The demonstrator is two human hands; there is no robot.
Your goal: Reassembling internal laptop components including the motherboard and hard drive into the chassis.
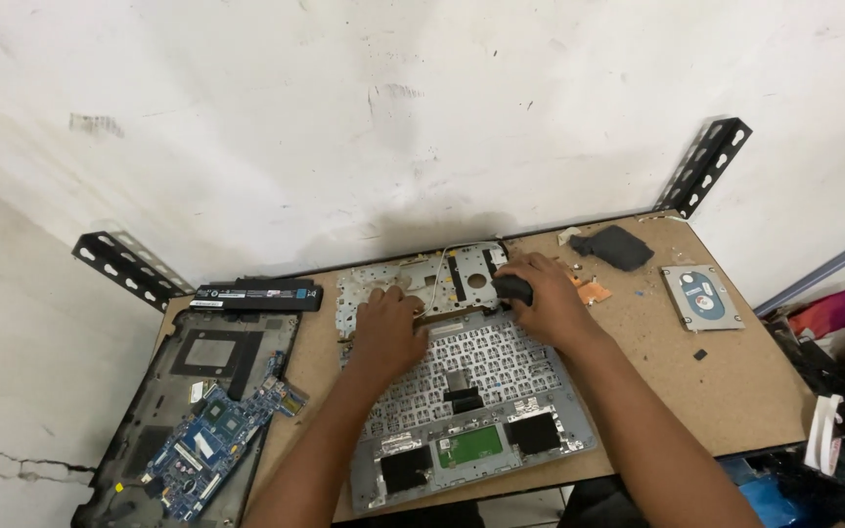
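Here both hands (462,313) at palmrest (471,411) far edge.

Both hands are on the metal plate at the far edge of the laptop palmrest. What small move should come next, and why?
Probably lift the metal plate a little at its near edge. The left hand presses where it meets the upturned palmrest, and the right hand holds a dark part at its right end. Whether screws remain cannot be told, so lift gently.

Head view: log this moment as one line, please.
left hand: pressing metal keyboard plate | right hand: gripping dark tool | palmrest: underside up | motherboard: on bottom case
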